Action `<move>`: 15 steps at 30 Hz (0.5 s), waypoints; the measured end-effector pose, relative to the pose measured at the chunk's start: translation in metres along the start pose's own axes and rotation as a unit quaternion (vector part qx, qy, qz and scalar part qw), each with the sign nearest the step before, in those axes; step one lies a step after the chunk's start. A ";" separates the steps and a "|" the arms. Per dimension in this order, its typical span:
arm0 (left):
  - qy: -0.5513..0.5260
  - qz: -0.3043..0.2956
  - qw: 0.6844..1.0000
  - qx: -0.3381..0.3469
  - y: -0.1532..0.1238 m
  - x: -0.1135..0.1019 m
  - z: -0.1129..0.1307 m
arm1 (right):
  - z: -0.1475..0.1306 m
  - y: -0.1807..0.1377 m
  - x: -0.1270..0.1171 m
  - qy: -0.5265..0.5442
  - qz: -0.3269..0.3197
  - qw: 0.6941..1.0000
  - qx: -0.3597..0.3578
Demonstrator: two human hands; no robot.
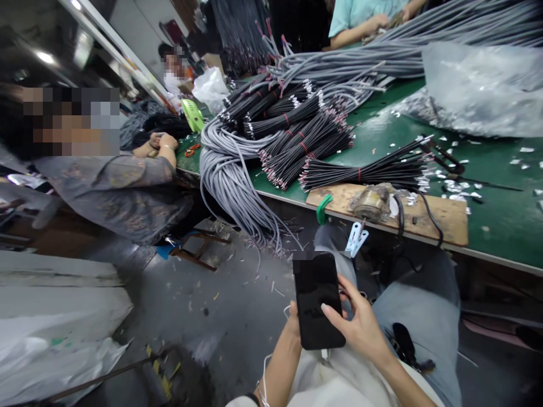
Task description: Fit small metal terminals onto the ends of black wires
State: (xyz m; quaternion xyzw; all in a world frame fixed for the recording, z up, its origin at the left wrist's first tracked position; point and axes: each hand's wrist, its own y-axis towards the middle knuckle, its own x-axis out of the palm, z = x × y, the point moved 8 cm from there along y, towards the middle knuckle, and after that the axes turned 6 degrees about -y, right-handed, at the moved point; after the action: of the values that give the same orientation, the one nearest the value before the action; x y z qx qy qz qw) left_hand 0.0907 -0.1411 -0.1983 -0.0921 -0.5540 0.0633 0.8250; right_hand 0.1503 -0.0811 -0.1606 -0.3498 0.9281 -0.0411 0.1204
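Observation:
A black smartphone [320,305] with a dark screen is held upright above my lap. My left hand [293,322] wraps round it from the left and behind, most of its fingers hidden. At the right edge, my right hand [358,316] grips the phone, its thumb over the screen and the other fingers behind the edge. A white cable [325,355] is plugged into the phone's lower end, and a thin white cord runs along my left wrist. Just beyond the phone, a light blue clip [356,239] hangs at the table edge.
On the green table [382,121] lie bundles of black wires [365,172], long grey cables [237,181] drooping over the edge, a wooden board [441,217] and a plastic bag [483,85] of small silvery pieces. One person [114,186] sits at left; others work across the table.

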 end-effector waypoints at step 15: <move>-0.003 0.038 0.999 0.006 -0.003 -0.016 -0.002 | 0.001 0.005 -0.003 0.055 0.004 0.998 -0.016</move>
State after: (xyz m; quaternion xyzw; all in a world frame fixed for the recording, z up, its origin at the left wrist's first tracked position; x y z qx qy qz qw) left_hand 0.0865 -0.1475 -0.2125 -0.1081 -0.5519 0.0976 0.8211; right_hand 0.1492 -0.0753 -0.1621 -0.3454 0.9352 -0.0450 0.0639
